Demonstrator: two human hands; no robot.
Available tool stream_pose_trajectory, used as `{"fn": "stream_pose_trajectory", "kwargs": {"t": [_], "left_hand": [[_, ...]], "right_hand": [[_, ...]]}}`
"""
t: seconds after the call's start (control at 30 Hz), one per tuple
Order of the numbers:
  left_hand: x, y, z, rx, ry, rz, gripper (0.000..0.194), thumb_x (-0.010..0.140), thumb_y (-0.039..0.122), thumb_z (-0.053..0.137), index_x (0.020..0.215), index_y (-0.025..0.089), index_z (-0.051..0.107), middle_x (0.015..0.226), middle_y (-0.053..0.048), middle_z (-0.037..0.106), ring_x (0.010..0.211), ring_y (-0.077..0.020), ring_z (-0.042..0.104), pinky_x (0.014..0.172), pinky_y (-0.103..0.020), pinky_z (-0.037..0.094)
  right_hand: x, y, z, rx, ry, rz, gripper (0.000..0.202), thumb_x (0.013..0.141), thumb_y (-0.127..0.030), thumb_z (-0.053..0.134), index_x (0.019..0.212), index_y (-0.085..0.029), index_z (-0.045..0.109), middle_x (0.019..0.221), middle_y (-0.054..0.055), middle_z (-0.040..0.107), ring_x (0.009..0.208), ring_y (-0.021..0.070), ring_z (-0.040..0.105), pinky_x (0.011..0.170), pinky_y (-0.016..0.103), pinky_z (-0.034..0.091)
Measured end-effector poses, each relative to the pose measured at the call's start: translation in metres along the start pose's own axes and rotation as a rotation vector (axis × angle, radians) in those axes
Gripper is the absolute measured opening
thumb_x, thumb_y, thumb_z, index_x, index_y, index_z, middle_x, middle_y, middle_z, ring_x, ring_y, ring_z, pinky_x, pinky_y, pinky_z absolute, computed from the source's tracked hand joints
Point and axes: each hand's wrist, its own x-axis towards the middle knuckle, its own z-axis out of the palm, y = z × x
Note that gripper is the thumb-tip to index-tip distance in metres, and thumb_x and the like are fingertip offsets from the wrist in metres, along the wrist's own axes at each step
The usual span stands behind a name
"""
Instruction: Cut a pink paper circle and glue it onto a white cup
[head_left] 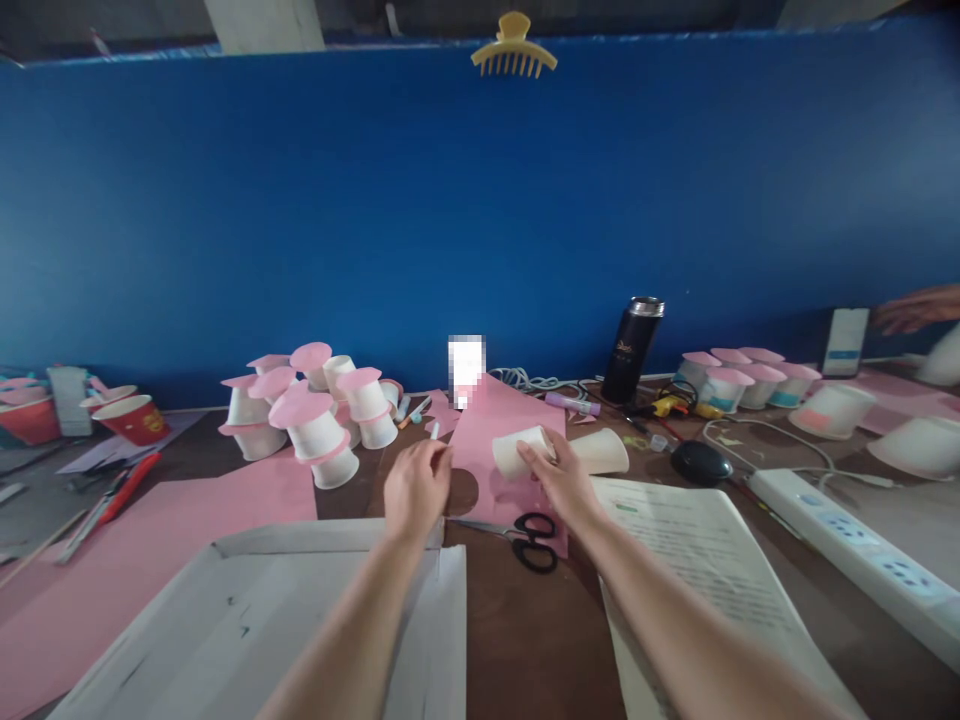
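Note:
My right hand [562, 478] grips a white paper cup [516, 448] lying on its side over a pink paper sheet [504, 420]. Just left of it, my left hand [417, 488] pinches a small white stick-like object [434, 430]; what it is I cannot tell. A round hole is cut in the pink sheet between my hands. Black-handled scissors [525, 538] lie on the table just in front of my hands. A second white cup [604, 452] lies on its side behind my right hand.
A pile of white cups with pink lids [311, 415] stands at the left, more capped cups [739, 380] at the right. A black flask [632, 350], a power strip [862, 545], a printed paper [690, 560], a cardboard tray [247, 610] and another person's hand [911, 308] are around.

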Motion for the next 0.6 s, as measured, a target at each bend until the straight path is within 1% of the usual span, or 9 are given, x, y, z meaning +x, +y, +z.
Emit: {"fn": "stream_pose_trajectory", "kwargs": {"t": [0.03, 0.07, 0.13, 0.2, 0.27, 0.37, 0.5, 0.57, 0.6], "left_hand": [[0.003, -0.007, -0.002, 0.107, 0.004, -0.011, 0.021, 0.085, 0.035, 0.047, 0.085, 0.021, 0.063, 0.09, -0.008, 0.065, 0.09, -0.0242, 0.057, 0.077, -0.033, 0.04], [0.005, -0.014, -0.003, 0.195, -0.021, -0.032, 0.022, 0.083, 0.036, 0.049, 0.086, 0.021, 0.064, 0.091, -0.009, 0.065, 0.091, -0.026, 0.056, 0.078, -0.035, 0.04], [0.009, -0.024, -0.003, 0.316, -0.107, -0.095, 0.024, 0.08, 0.04, 0.053, 0.085, 0.02, 0.066, 0.093, -0.013, 0.063, 0.092, -0.0292, 0.056, 0.077, -0.037, 0.041], [0.01, -0.029, -0.001, 0.368, -0.17, -0.146, 0.025, 0.077, 0.042, 0.055, 0.084, 0.02, 0.066, 0.094, -0.014, 0.062, 0.094, -0.0311, 0.056, 0.075, -0.038, 0.042], [0.01, -0.031, 0.001, 0.365, -0.195, -0.174, 0.023, 0.077, 0.039, 0.054, 0.083, 0.02, 0.065, 0.094, -0.015, 0.062, 0.093, -0.0307, 0.057, 0.073, -0.037, 0.042], [0.012, -0.035, 0.002, 0.33, -0.204, -0.221, 0.02, 0.079, 0.033, 0.05, 0.08, 0.02, 0.065, 0.093, -0.015, 0.064, 0.087, -0.0284, 0.06, 0.069, -0.036, 0.042], [0.015, -0.041, -0.001, 0.226, -0.173, -0.307, 0.022, 0.079, 0.036, 0.05, 0.078, 0.02, 0.064, 0.088, -0.013, 0.067, 0.081, -0.0273, 0.062, 0.065, -0.034, 0.042], [0.016, -0.038, -0.004, 0.096, -0.074, -0.274, 0.023, 0.081, 0.039, 0.05, 0.082, 0.021, 0.064, 0.087, -0.01, 0.068, 0.082, -0.0255, 0.062, 0.069, -0.033, 0.043], [0.016, -0.035, -0.005, 0.02, -0.008, -0.216, 0.024, 0.082, 0.04, 0.05, 0.085, 0.021, 0.064, 0.088, -0.009, 0.068, 0.083, -0.0241, 0.062, 0.072, -0.033, 0.044]], "right_hand": [[0.0, 0.001, -0.001, -0.051, 0.027, -0.052, 0.059, 0.07, -0.054, 0.066, 0.118, -0.022, 0.056, 0.101, 0.007, 0.063, 0.087, 0.0229, 0.061, 0.069, 0.031, 0.048], [-0.001, 0.002, -0.001, -0.107, 0.041, -0.094, 0.064, 0.069, -0.054, 0.067, 0.123, -0.023, 0.054, 0.108, 0.008, 0.061, 0.096, 0.0251, 0.059, 0.078, 0.034, 0.047], [-0.004, 0.002, -0.002, -0.227, 0.023, -0.138, 0.069, 0.069, -0.054, 0.067, 0.129, -0.025, 0.049, 0.113, 0.009, 0.057, 0.103, 0.0274, 0.055, 0.086, 0.039, 0.044], [-0.009, 0.0, -0.001, -0.335, -0.014, -0.143, 0.072, 0.07, -0.054, 0.066, 0.134, -0.029, 0.044, 0.113, 0.01, 0.054, 0.1, 0.0276, 0.056, 0.084, 0.04, 0.044], [-0.013, -0.003, 0.001, -0.408, -0.027, -0.152, 0.073, 0.07, -0.053, 0.066, 0.136, -0.031, 0.041, 0.113, 0.01, 0.052, 0.099, 0.0281, 0.055, 0.081, 0.04, 0.045], [-0.016, -0.004, 0.003, -0.409, -0.052, -0.198, 0.075, 0.071, -0.05, 0.067, 0.137, -0.031, 0.038, 0.114, 0.009, 0.052, 0.097, 0.028, 0.055, 0.079, 0.041, 0.046], [-0.018, -0.003, 0.006, -0.289, -0.092, -0.213, 0.074, 0.072, -0.049, 0.066, 0.136, -0.028, 0.038, 0.12, 0.011, 0.052, 0.077, 0.0215, 0.057, 0.078, 0.041, 0.047], [-0.018, -0.003, 0.006, -0.235, -0.052, -0.228, 0.067, 0.074, -0.05, 0.064, 0.132, -0.025, 0.042, 0.119, 0.011, 0.053, 0.074, 0.0193, 0.056, 0.078, 0.04, 0.047], [-0.017, -0.003, 0.006, -0.209, -0.021, -0.242, 0.063, 0.076, -0.05, 0.063, 0.13, -0.024, 0.044, 0.118, 0.011, 0.053, 0.072, 0.0183, 0.056, 0.077, 0.039, 0.047]]}}
